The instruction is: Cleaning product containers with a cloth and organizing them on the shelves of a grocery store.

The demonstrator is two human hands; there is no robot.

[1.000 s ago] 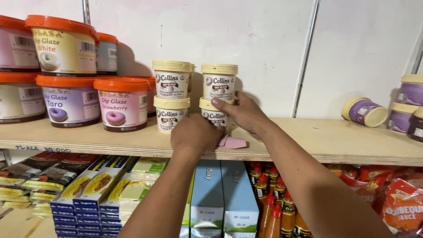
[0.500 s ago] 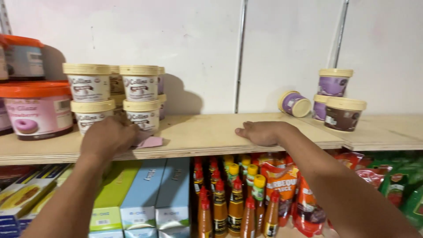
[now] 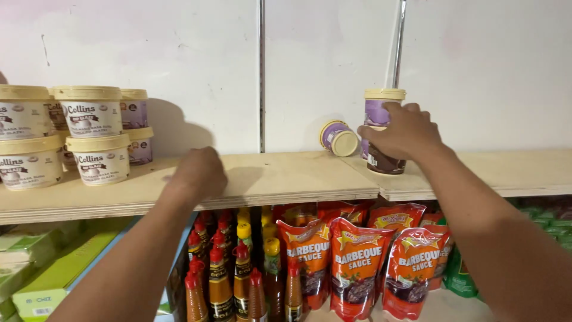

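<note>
My right hand [image 3: 400,132] is wrapped around a stack of two small tubs with cream lids, the upper one purple [image 3: 381,106] and the lower one dark brown [image 3: 385,164], standing on the wooden shelf [image 3: 280,179]. Just left of them a purple tub [image 3: 338,138] lies tipped on its side against the white wall. My left hand [image 3: 198,173] rests as a loose fist on the shelf board, holding nothing that I can see. Further left stand stacked cream-lidded white tubs [image 3: 95,134].
Below the shelf are rows of sauce bottles with red and yellow caps [image 3: 238,274], red sauce pouches [image 3: 357,268], green boxes [image 3: 53,268] at the lower left and green packs [image 3: 548,220] at the right. Two metal wall rails [image 3: 261,71] run up the wall.
My view has swung right. My right hand rose from the shelf board and closed on the stacked purple and brown tubs. My left hand slid right, away from the white tubs.
</note>
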